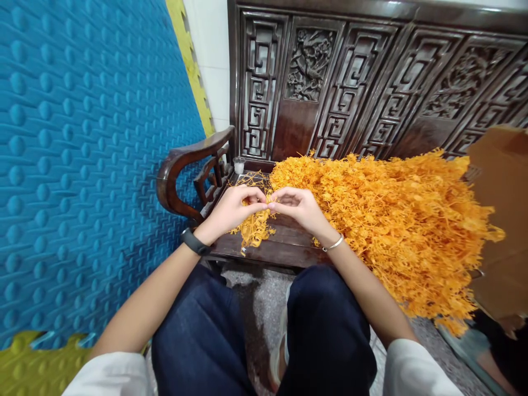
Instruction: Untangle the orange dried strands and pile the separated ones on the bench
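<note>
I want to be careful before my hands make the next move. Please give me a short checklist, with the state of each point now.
1. Left hand and right hand both in view: ok.
2. Fingertips of both hands together at the orange piece: ok.
3. Whole piece visible for checking: not ok, fingers cover part of it.
4. Right forearm not touching the big heap: cannot tell.
5. Cup upright, behind the hands: ok.
</note>
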Action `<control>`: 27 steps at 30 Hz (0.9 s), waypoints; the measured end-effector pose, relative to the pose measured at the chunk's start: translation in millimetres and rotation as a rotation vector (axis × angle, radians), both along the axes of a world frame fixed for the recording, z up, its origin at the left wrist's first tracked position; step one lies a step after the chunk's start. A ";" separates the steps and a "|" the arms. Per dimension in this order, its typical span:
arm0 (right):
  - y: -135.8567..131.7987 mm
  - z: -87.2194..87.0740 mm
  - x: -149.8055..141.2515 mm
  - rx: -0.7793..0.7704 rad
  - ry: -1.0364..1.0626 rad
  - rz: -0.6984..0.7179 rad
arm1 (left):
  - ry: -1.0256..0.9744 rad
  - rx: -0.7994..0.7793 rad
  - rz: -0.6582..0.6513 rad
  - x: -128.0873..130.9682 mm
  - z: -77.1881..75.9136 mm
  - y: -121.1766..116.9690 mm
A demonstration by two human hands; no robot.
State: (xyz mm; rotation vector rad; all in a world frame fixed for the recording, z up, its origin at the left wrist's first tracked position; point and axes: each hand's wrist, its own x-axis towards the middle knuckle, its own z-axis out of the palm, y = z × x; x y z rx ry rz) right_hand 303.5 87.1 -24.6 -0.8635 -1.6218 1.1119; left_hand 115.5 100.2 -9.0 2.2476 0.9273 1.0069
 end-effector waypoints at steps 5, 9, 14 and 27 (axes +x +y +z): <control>1.7 -4.5 -0.8 0.044 -0.157 -0.036 | 0.129 0.062 0.032 0.2 -5.6 2.1; 0.2 -6.4 -6.5 0.265 -0.286 -0.198 | 0.204 0.063 0.085 4.8 -6.5 -0.6; -1.5 -5.9 -12.4 0.524 -0.354 -0.405 | 0.216 0.172 0.174 13.1 -6.1 -7.0; 19.3 -14.7 -24.4 0.661 -0.441 -0.578 | 0.417 0.390 0.398 23.8 -7.1 -4.4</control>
